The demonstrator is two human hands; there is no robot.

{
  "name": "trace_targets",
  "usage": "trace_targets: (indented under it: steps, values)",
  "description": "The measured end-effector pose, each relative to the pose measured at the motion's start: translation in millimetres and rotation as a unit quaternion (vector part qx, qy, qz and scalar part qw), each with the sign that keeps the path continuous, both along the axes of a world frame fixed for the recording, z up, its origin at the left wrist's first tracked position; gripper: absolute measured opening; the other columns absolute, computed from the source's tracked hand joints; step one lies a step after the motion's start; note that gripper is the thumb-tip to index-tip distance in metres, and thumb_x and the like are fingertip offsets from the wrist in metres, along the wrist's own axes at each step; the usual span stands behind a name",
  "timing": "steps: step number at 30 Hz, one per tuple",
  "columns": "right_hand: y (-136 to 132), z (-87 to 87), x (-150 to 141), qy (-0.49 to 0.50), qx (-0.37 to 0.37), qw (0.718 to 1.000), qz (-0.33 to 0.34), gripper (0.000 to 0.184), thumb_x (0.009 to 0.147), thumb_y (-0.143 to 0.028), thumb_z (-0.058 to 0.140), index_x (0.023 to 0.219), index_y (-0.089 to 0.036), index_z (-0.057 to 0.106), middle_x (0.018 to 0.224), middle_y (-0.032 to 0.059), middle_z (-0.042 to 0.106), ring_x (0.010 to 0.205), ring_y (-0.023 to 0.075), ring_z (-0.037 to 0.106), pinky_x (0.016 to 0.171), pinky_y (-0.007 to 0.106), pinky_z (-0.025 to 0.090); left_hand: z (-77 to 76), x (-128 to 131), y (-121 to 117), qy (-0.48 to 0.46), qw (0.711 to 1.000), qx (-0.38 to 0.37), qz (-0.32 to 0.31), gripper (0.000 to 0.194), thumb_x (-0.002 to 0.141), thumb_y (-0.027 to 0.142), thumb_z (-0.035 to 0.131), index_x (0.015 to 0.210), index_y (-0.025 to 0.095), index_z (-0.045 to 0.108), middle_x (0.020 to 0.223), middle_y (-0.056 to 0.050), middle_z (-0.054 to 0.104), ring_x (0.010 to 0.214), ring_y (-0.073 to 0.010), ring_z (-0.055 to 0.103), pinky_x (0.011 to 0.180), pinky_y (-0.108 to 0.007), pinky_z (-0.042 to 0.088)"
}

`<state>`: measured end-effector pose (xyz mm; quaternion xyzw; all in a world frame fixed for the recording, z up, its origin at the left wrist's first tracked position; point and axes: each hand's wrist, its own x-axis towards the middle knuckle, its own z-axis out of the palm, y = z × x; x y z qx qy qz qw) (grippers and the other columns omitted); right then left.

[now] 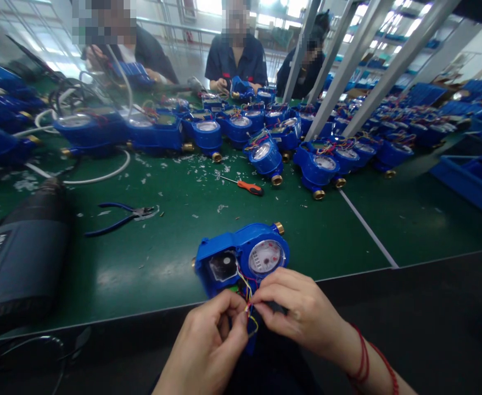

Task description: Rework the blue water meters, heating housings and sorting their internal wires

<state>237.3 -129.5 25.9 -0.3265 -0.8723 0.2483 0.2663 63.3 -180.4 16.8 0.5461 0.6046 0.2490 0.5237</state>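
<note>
Both hands pinch the coloured wires (247, 307) of a blue water meter (241, 258) lying at the table's (162, 263) near edge — left hand (208, 345) and right hand (302, 312) fingertips nearly touching; an orange screwdriver (245, 186) lies well beyond

Factory assembly hall. Long green-matted worktop (162, 258) crowded with rows of blue plastic water meters with brass fittings (265, 156); three workers in dark blue uniforms (236, 60) seated at far side; orange-handled screwdriver (245, 186), blue-handled pliers (121, 215), wire clippings scattered; blue plastic crates (467, 184), grey metal rack posts (340, 60).
</note>
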Motion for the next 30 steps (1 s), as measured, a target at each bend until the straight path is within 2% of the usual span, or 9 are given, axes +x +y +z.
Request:
trace_targets:
  steps: [5,10,14,16,18,21,24,28,30]
  values:
    - [3,4.3,-1,-0.016,-0.014,1.000,0.012,0.007,0.081,-0.014,0.057,0.082,-0.016,0.064,0.079,0.0031,0.065,0.074,0.0145,0.058,0.068,0.025,0.045,4.6,2,-3,0.025,1.000,0.019,-0.004,0.030,0.084,0.044,0.038,0.074,0.019,0.052,0.062,0.002,0.045,0.053,-0.0103,0.038,0.052,-0.019,0.033]
    - [8,9.3,-4,-0.068,0.038,0.997,0.027,0.008,0.081,-0.015,0.057,0.079,-0.018,0.063,0.076,0.0012,0.063,0.072,0.0146,0.056,0.064,0.026,0.041,-0.6,7,-14,0.102,0.992,0.071,0.033,0.024,0.079,0.043,0.050,0.078,0.020,0.056,0.054,0.005,0.039,0.048,-0.0096,0.035,0.047,-0.020,0.028]
    - [7,11.6,-5,-0.064,0.038,0.997,0.025,0.009,0.087,-0.023,0.055,0.085,-0.019,0.064,0.077,0.0004,0.064,0.071,0.0142,0.056,0.064,0.027,0.038,-2.0,7,-16,-0.043,0.996,-0.002,0.075,0.032,0.080,0.048,0.050,0.076,0.017,0.059,0.065,0.000,0.057,0.058,-0.0105,0.049,0.054,-0.018,0.038]
    - [0,9.8,-5,-0.011,-0.004,1.000,-0.015,0.012,0.088,-0.027,0.055,0.086,-0.018,0.063,0.077,0.0006,0.064,0.071,0.0138,0.056,0.066,0.026,0.039,0.7,7,-14,-0.137,0.982,-0.059,0.116,0.033,0.077,0.048,0.055,0.073,0.016,0.059,0.066,-0.001,0.059,0.053,-0.0082,0.048,0.049,-0.016,0.035]
    - [-13,4.0,-4,0.055,-0.064,0.993,-0.085,0.015,0.088,-0.028,0.055,0.080,-0.018,0.061,0.072,-0.0003,0.061,0.067,0.0126,0.055,0.063,0.024,0.039,2.6,7,-13,-0.206,0.961,-0.111,0.144,0.034,0.076,0.048,0.058,0.069,0.014,0.058,0.058,0.002,0.055,0.041,-0.0034,0.035,0.041,-0.015,0.023]
    - [-38,-13.7,-2,0.110,-0.146,0.962,-0.203,0.021,0.088,-0.030,0.052,0.071,-0.018,0.057,0.065,-0.0016,0.056,0.060,0.0118,0.051,0.057,0.022,0.038,0.3,7,-13,-0.275,0.938,-0.149,0.148,0.036,0.077,0.047,0.058,0.066,0.012,0.056,0.055,0.002,0.055,0.035,0.0006,0.025,0.039,-0.016,0.012]
    - [-64,-39.7,-3,0.121,-0.247,0.919,-0.282,0.022,0.089,-0.038,0.047,0.081,-0.020,0.055,0.070,-0.0007,0.056,0.064,0.0143,0.053,0.061,0.025,0.041,-5.9,7,-15,-0.325,0.922,-0.157,0.140,0.036,0.078,0.045,0.057,0.066,0.011,0.056,0.052,0.003,0.052,0.033,0.0019,0.024,0.040,-0.017,0.011]
    - [-84,-70.7,-10,0.179,-0.357,0.883,-0.245,0.039,0.084,-0.049,0.049,0.110,-0.020,0.045,0.103,0.0066,0.059,0.096,0.0215,0.056,0.083,0.032,0.042,-9.4,8,-16,-0.400,0.883,-0.206,0.135,0.036,0.082,0.041,0.053,0.062,0.011,0.055,0.037,0.008,0.033,0.034,0.0004,0.018,0.042,-0.016,0.015]
    - [-86,-76.9,-16,0.243,-0.400,0.863,-0.192,0.057,0.078,-0.052,0.058,0.120,-0.021,0.036,0.115,0.0089,0.056,0.107,0.0234,0.053,0.090,0.034,0.041,-8.8,9,-16,-0.453,0.849,-0.236,0.135,0.033,0.084,0.035,0.052,0.061,0.011,0.054,0.040,0.007,0.036,0.033,0.0009,0.017,0.040,-0.015,0.014]
